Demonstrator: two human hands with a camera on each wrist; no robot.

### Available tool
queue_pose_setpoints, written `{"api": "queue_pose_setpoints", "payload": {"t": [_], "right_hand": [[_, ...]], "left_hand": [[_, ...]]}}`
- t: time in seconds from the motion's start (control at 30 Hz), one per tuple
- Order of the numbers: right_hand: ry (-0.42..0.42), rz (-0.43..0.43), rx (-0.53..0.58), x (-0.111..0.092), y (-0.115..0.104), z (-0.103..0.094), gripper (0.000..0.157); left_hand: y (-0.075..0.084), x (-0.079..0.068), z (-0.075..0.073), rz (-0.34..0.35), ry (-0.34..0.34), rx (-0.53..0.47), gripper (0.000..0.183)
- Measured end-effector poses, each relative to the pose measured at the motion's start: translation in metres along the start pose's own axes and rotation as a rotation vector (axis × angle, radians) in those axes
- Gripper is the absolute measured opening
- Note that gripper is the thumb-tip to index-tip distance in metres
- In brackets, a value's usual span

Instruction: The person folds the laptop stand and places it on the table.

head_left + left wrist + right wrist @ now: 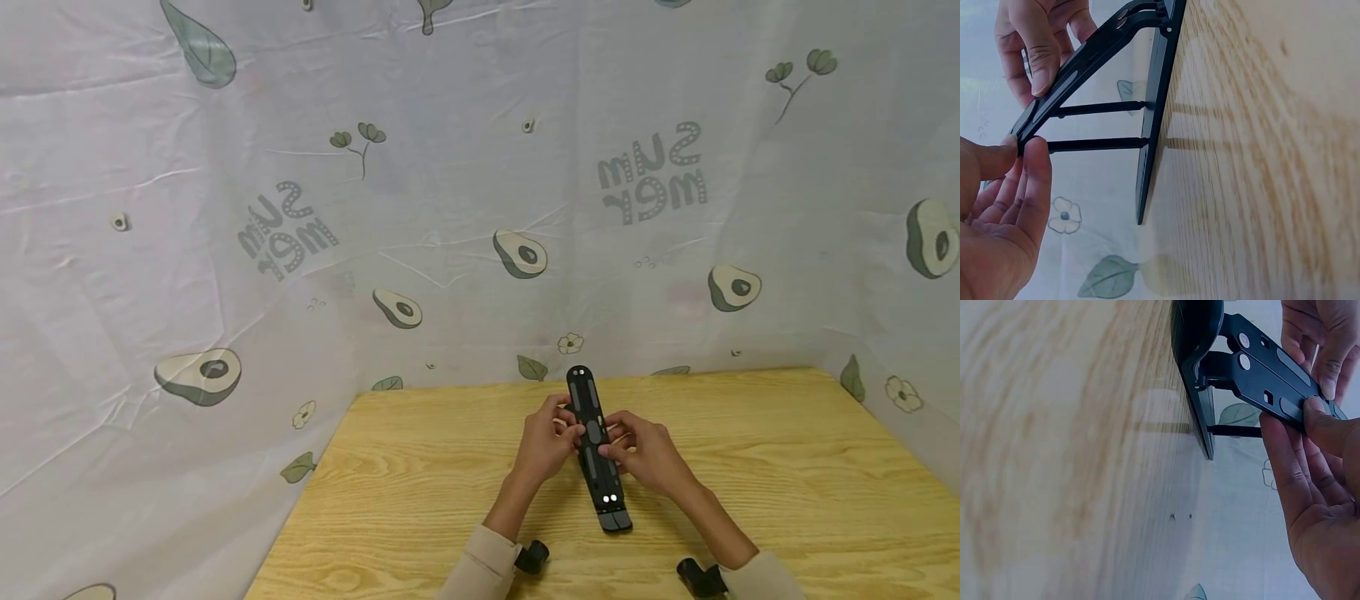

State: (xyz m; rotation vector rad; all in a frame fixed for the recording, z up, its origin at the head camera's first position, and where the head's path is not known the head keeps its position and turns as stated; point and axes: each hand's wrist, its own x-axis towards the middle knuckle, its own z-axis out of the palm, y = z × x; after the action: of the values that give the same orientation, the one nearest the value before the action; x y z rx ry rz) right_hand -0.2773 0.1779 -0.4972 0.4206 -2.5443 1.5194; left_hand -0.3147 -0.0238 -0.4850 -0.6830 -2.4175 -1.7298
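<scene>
Black, long, narrow folding stand (594, 432) between both hands on yellow wood-grain table (405, 483), top arms (1085, 69) raised on struts (1097, 144). Left hand (549, 437) pinches left side, right hand (651, 454) right. Table's back edge near; wider tabletop either side.

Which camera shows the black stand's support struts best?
The left wrist view: both struts show nearly end to end. The right wrist view shows part of one; in the head view I can't make them out.
</scene>
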Motion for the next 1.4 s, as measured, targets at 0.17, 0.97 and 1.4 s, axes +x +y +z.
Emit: {"api": "queue_pose_setpoints", "payload": {"t": [0.17, 0.97, 1.4], "right_hand": [[-0.009, -0.002, -0.002, 0.001, 0.001, 0.0, 0.036], [-0.103, -0.029, -0.014, -0.016, 0.005, -0.011, 0.036], [-0.213, 0.006, -0.07, -0.037, 0.005, -0.012, 0.033]], "left_hand": [[-0.002, 0.001, 0.001, -0.005, -0.003, 0.003, 0.048], [0.002, 0.009, -0.018, 0.078, 0.019, -0.032, 0.049], [0.006, 0.028, -0.034, 0.068, 0.018, 0.011, 0.042]]}}
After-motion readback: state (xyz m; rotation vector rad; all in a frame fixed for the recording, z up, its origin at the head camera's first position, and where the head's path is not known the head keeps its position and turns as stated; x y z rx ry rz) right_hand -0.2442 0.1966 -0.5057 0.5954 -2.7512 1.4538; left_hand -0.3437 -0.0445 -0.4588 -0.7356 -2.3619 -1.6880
